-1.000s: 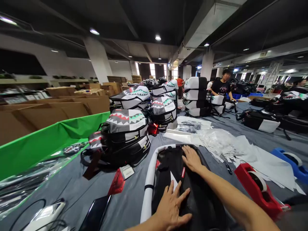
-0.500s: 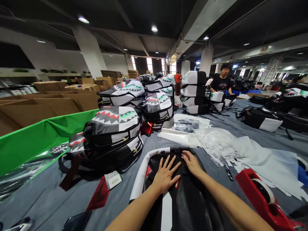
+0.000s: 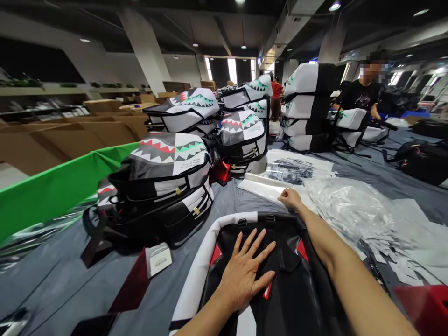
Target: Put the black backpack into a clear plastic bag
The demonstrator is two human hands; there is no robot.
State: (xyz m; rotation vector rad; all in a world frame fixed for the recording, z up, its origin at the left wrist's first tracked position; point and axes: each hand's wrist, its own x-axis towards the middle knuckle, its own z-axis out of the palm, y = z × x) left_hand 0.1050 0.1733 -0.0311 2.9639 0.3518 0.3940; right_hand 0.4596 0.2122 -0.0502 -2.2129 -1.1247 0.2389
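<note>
A black backpack [image 3: 297,298] with a white rim lies flat on the grey table in front of me. My left hand [image 3: 245,273] rests flat on its back panel, fingers spread. My right hand [image 3: 290,198] has reached beyond the backpack's top edge and touches the near edge of a flat clear plastic bag [image 3: 266,187] on the table. Its fingers are curled at that edge, and I cannot make out whether they grip it.
Shark-mouth backpacks [image 3: 164,182] are stacked at the left and behind. A crumpled pile of plastic bags [image 3: 350,205] and paper lies at the right, and a red tape dispenser [image 3: 423,303] sits at the lower right. A green bin [image 3: 52,191] borders the left. A person [image 3: 364,93] works at the far right.
My right hand left the backpack's top and reached forward to the plastic bags. My left hand slid forward and stayed flat on the backpack. The view moved closer to the table.
</note>
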